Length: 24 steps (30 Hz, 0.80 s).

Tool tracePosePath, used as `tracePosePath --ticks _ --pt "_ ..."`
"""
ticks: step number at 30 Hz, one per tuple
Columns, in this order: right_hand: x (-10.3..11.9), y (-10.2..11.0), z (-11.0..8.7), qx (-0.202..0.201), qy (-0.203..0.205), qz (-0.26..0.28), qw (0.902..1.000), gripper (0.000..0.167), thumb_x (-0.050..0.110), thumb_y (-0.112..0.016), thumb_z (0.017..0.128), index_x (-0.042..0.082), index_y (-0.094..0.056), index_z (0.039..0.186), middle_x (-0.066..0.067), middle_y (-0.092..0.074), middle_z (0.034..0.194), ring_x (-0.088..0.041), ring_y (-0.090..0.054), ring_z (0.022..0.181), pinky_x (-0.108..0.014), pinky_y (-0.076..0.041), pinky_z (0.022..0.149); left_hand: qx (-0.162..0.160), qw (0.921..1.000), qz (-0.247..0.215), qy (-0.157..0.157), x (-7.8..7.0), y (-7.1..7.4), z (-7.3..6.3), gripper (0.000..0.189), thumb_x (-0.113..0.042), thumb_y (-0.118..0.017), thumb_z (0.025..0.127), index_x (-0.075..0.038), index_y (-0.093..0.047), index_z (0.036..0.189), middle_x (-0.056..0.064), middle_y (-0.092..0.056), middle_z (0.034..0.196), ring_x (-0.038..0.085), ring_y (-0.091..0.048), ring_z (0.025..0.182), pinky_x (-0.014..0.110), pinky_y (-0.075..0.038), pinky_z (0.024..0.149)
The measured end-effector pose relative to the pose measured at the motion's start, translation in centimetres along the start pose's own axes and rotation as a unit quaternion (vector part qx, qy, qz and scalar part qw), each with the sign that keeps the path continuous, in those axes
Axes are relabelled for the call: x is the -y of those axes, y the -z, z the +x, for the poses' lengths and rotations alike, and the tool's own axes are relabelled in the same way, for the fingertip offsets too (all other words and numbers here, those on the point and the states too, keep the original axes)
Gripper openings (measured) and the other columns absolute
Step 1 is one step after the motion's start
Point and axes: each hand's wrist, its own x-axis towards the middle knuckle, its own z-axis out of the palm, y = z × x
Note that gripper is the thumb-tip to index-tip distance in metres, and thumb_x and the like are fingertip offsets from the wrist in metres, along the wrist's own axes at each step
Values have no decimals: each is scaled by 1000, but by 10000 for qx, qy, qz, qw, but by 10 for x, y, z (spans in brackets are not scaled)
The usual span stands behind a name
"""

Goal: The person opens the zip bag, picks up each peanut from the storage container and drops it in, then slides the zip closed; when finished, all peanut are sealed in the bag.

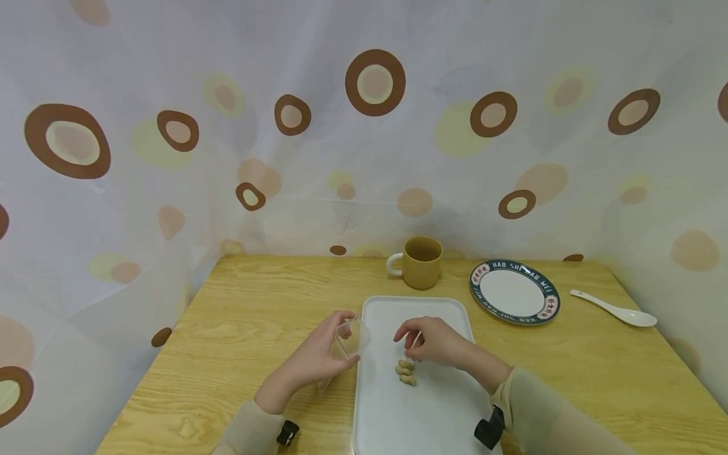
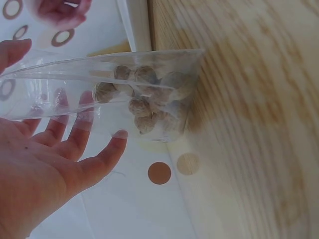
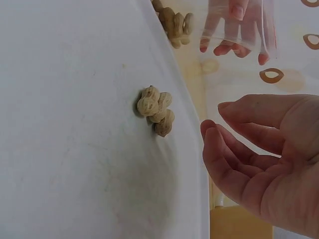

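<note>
The right hand point(image 1: 433, 344) hovers with fingers bent and thumb tip apart from them, grasping nothing that shows. The small cluster of loose peanuts point(image 1: 406, 371) is the nearest thing to it: just below its fingertips and a little toward the person, resting on the tray point(image 1: 423, 417) and not touched. That short drop down and back is the relation that seems to matter most. The cluster makes a short row running from far to near, and the long axis of its nearest peanut lies mostly crosswise, slanting slightly toward the person at its right end. The right hand is clearly closer to these peanuts than the left hand point(image 1: 315, 355), which is to the left of the right hand, by the tray's left edge, its thumb and fingers curved round a clear bag point(image 2: 117, 107) and spreading the mouth wide. More peanuts point(image 2: 139, 106) sit low in that bag, below the left hand's grip; whether its base touches the wood cannot be told. Past the right hand, beyond the tray's far edge, stands a mug point(image 1: 422, 272); away and to the right lies a plate point(image 1: 512, 294), and farther right still a white spoon point(image 1: 617, 309).
</note>
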Motion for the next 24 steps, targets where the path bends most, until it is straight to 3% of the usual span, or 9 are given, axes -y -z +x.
tracePosePath --ticks 14,24 --pt "-14 -5 -2 241 -222 64 9994 23 0 -71 84 9 -68 105 0 -59 82 -15 -56 71 -26 -48 62 -42 10000 0 -51 0 0 0 69 -19 -75 84 -7 -39 141 23 -54 132 31 -58 118 54 -47 98" --pt "-18 -14 2 318 -119 -15 9994 22 3 -73 83 9 -69 103 0 -59 82 -15 -55 73 -24 -47 63 -43 10000 -20 -39 3 -1 0 69 -19 -76 83 -6 -40 140 23 -55 131 30 -58 116 53 -47 97"
